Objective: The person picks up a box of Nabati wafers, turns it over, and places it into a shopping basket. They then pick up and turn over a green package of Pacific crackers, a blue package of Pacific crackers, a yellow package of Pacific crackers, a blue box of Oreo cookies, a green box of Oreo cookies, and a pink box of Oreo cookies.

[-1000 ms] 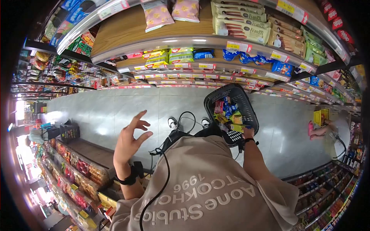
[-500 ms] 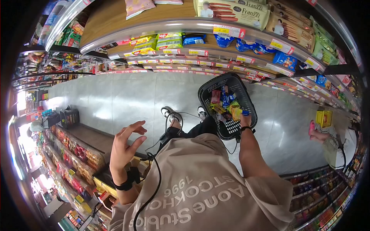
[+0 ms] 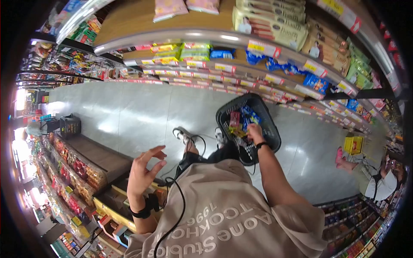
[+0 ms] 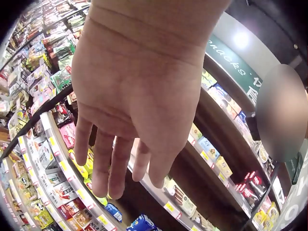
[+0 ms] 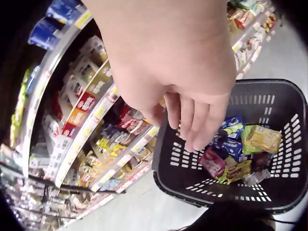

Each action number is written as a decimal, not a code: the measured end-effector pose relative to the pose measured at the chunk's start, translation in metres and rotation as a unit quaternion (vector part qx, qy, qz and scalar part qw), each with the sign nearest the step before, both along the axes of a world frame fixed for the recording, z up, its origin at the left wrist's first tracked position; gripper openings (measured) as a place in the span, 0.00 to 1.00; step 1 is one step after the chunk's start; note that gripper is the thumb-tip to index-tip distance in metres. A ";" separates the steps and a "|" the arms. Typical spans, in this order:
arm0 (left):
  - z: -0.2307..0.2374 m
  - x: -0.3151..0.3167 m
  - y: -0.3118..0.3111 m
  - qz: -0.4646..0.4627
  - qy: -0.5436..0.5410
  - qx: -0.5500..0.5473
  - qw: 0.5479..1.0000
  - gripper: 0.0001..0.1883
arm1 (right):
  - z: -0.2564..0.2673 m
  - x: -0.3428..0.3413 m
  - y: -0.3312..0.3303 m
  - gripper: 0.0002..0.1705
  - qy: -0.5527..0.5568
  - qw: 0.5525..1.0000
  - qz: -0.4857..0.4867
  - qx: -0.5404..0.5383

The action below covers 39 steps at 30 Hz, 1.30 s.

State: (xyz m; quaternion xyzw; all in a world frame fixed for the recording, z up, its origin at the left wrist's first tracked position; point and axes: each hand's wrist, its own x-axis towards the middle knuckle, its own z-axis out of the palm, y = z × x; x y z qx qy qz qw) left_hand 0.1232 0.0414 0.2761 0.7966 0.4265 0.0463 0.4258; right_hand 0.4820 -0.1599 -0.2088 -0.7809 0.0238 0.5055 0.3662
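Observation:
My right hand (image 3: 254,133) is over the black plastic basket (image 5: 262,86), its fingers pointing down into it. The right wrist view shows these fingers (image 5: 214,115) loosely extended with nothing between them. Inside the basket lie blue snack packets (image 5: 230,144), a red packet (image 5: 211,161), a yellow packet (image 5: 262,139) and other small packs. To the left of the torso, my left hand (image 3: 144,170) hangs in the air with relaxed, slightly bent fingers and holds nothing. Behind it in the left wrist view are shelves of packaged snacks (image 4: 86,166).
Ahead rises a snack shelf (image 3: 202,36) with bagged and boxed goods on several levels. A low display of bagged foods (image 3: 73,163) stands at left. Another person (image 3: 380,182) is at the right, near a yellow basket (image 3: 353,145). A black cable (image 3: 183,206) runs along the shirt.
My right hand has moved inward over the basket's contents; the blue packet it held half a second ago is no longer in it. The left hand hardly moves.

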 end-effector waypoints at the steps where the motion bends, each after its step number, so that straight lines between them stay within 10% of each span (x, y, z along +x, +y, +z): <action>1: -0.002 -0.005 0.001 0.006 -0.010 0.004 1.000 0.23 | 0.005 -0.009 0.001 0.07 0.016 0.999 0.017 0.045; 4: -0.011 -0.026 0.005 0.021 -0.045 -0.018 0.999 0.19 | 0.000 -0.023 0.019 0.07 0.002 0.974 0.216 0.072; 6: -0.019 -0.042 0.011 0.017 -0.066 0.021 0.997 0.17 | 0.014 -0.043 0.036 0.06 0.065 0.988 0.099 0.095; 10: 0.008 -0.058 0.020 0.073 -0.077 -0.017 0.994 0.19 | 0.074 -0.040 0.088 0.16 0.058 0.958 0.250 0.131; 21: -0.043 -0.149 0.085 0.119 -0.196 0.004 0.973 0.21 | 0.336 -0.067 0.320 0.16 -0.149 0.839 0.352 0.387; 23: -0.038 -0.162 0.099 0.113 -0.223 -0.001 0.968 0.21 | 0.398 -0.079 0.357 0.16 -0.297 0.745 0.391 0.452; 25: -0.039 -0.175 0.109 0.114 -0.247 -0.019 0.962 0.21 | 0.521 -0.119 0.367 0.15 -0.275 0.756 0.386 0.451; 29: -0.046 -0.207 0.151 0.102 -0.278 -0.020 0.955 0.21 | 0.687 -0.172 0.394 0.14 -0.522 0.542 0.361 0.551; 36: -0.059 -0.248 0.196 0.101 -0.301 -0.011 0.948 0.21 | 0.862 -0.236 0.468 0.13 -0.737 0.273 0.182 0.591; 39: -0.052 -0.261 0.215 0.085 -0.291 0.017 0.953 0.20 | 0.914 -0.235 0.514 0.14 -0.797 0.226 0.135 0.544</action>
